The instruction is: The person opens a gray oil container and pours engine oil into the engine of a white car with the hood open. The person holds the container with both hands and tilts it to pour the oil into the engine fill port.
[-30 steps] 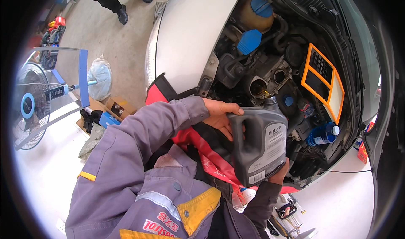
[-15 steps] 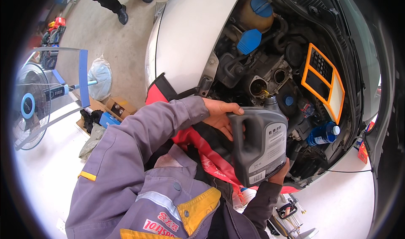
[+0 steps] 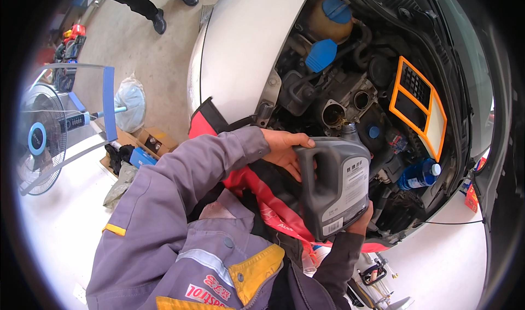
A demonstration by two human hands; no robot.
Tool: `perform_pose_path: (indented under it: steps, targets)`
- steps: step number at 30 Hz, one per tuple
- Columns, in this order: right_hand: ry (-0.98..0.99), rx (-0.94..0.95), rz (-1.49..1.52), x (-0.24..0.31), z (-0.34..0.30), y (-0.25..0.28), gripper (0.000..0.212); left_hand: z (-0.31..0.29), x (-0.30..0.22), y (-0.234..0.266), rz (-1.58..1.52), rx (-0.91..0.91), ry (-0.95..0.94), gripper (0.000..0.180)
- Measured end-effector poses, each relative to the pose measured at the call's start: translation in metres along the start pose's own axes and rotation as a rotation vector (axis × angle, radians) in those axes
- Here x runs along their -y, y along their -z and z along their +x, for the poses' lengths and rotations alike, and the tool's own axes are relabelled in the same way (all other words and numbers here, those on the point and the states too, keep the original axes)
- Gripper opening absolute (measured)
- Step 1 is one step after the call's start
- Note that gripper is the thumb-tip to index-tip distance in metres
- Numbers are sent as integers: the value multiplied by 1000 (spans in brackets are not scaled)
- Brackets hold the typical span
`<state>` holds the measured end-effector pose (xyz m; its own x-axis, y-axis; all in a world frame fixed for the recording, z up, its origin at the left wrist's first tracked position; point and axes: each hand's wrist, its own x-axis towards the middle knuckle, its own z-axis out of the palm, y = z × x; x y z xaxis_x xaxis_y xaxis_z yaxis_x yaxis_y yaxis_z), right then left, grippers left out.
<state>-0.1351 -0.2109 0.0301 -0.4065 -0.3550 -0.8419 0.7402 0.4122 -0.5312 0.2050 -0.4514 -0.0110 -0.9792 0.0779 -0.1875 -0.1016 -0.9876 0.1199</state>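
Note:
A grey oil jug (image 3: 340, 181) is tilted over the engine bay, its neck beside a round filler opening (image 3: 334, 113) in the engine. Oil is visible near the mouth, running into that opening. My left hand (image 3: 285, 148) has hold of the jug's handle, with the thumb on top. Beneath the jug's base, my right hand (image 3: 362, 221) supports its lower right corner; some of its fingers are hidden behind it.
An orange-framed air filter (image 3: 420, 107) lies at the right of the engine bay, near a blue liquid bottle (image 3: 418, 174). A red and black fender cover (image 3: 262, 192) drapes the car's edge. To the left stand a fan (image 3: 39, 135) and cardboard box (image 3: 153, 140). Another person's legs (image 3: 134, 1) show at top left.
The jug has shifted slightly left, with both hands still on it. The oil stream at its mouth looks thinner.

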Motion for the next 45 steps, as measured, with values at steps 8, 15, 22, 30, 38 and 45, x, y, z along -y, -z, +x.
perform_pose_path:
  steps: [8, 15, 22, 30, 38, 45]
  targets:
    - [15, 100, 24, -4, 17, -19, 52, -2, 0, -3, 28, -61, -54, 55]
    - [-10, 147, 71, -15, 33, -29, 54, -12, 0, -13, 47, -125, -117, 56]
    - [15, 133, 41, -20, 44, -34, 53, -18, 6, -17, 215, -42, -170, 65]
    - [9, 156, 32, -20, 48, -30, 50, -7, 20, -25, 376, -189, -239, 57]
    - [28, 172, 18, -16, 54, -20, 50, 18, 48, -44, 451, -528, -551, 62]
    - [-43, 195, 13, -5, 46, -29, 50, 32, 66, -53, 435, -714, -671, 61]
